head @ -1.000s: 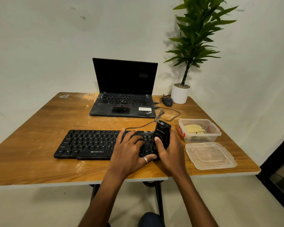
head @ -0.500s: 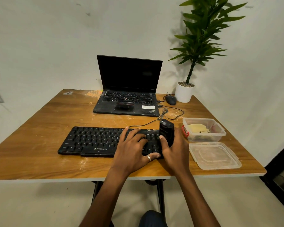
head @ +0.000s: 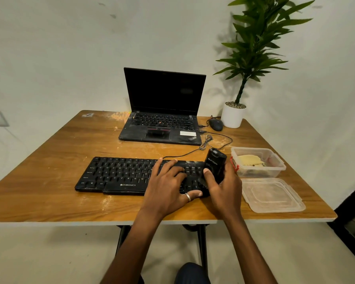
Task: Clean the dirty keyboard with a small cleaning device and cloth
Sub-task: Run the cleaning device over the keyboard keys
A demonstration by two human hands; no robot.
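1. Start at the centre left of the frame. The long, black plastic keyboard (head: 119, 173) lies flat on the brown wooden table (head: 49, 181), near its front edge. Its long axis runs left to right across the picture. Pale specks show on its keys and on the wood around it, so it looks unclean.
2. Your left hand (head: 166, 187) lies on the right half of the keyboard with the fingers spread and fairly straight, gripping nothing. It seems to be steadying the board.
3. Just to the right, your right hand (head: 226, 191) is wrapped round the small, black, boxy cleaning device (head: 215, 166), with the thumb on its front face. The device stands tilted over the keyboard's right end, and its lower end is hidden. All the uncleaned keys lie to the left of it, so I judge the next pass should run leftward along the long axis. Your left hand sits in that path.
4. At the centre right, the folded yellow cloth (head: 250, 160) sits in a clear plastic tub (head: 280, 167), nearer your right hand. The tub's clear lid (head: 273, 196) lies just in front of it.
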